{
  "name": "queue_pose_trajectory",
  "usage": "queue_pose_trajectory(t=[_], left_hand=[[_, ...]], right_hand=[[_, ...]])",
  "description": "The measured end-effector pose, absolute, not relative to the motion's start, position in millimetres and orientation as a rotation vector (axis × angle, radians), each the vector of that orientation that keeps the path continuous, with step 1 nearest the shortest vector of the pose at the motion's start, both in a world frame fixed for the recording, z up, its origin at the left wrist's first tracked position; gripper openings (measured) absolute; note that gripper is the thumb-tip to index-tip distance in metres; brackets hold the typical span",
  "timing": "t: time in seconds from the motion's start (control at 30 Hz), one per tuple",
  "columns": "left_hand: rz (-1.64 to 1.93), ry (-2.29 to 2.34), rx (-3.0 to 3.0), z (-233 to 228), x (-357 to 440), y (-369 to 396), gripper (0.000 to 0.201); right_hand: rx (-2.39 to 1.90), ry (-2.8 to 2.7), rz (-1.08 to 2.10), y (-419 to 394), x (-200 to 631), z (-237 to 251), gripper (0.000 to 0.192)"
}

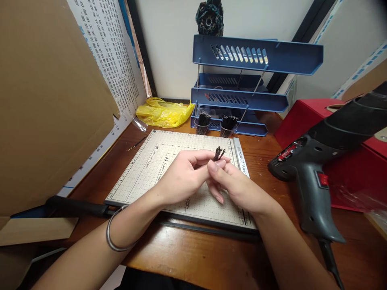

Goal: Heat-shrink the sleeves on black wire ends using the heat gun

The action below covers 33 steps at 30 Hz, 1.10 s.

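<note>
We hold a small bundle of thin black sticks [219, 153] between both hands, above the gridded cutting board [145, 169] that lies on the wooden desk [266, 153]. Our left hand [181, 177] curls around the lower part of the bundle, fingers pressed together, and our right hand [232, 183] pinches it from the other side, thumb laid against the sticks. The 2 hands touch each other. A metal bracelet [116, 229] circles the left wrist. Behind the board stand 2 small cups [214, 128] of black sticks, just in front of a blue 3-tier paper tray [242, 92]. A yellow plastic bag [163, 112] lies to the left of the cups. A grey heat gun [311, 177] rests on the desk at the right, beside a red box [305, 117].
</note>
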<state>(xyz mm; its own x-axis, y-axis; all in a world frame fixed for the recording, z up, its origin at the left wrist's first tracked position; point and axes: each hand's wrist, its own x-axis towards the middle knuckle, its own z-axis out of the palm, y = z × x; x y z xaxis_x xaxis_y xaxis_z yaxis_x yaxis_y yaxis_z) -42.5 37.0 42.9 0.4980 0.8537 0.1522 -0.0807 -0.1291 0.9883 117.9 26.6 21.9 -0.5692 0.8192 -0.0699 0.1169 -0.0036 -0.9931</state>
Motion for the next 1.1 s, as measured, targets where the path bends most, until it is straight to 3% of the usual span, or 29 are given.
queue_pose_trajectory(t=[0.13,0.4,0.7,1.1], left_hand=[[0.866,0.714,1.459,41.8,-43.4,36.4,0.034],[0.945,0.709,1.509,42.1,-42.9,37.4,0.022],[0.953,0.752,1.564,38.0,-43.1,38.7,0.027],[0.937,0.751,1.408,35.5,-43.1,36.9,0.026]], right_hand=[[-0.976,-1.684,1.612,26.6,117.2,21.4,0.063],[-0.782,-1.563,1.699,26.4,113.8,25.9,0.055],[-0.871,-1.672,1.646,28.2,117.7,23.6,0.067],[-0.894,-1.602,1.639,28.6,115.8,22.8,0.061]])
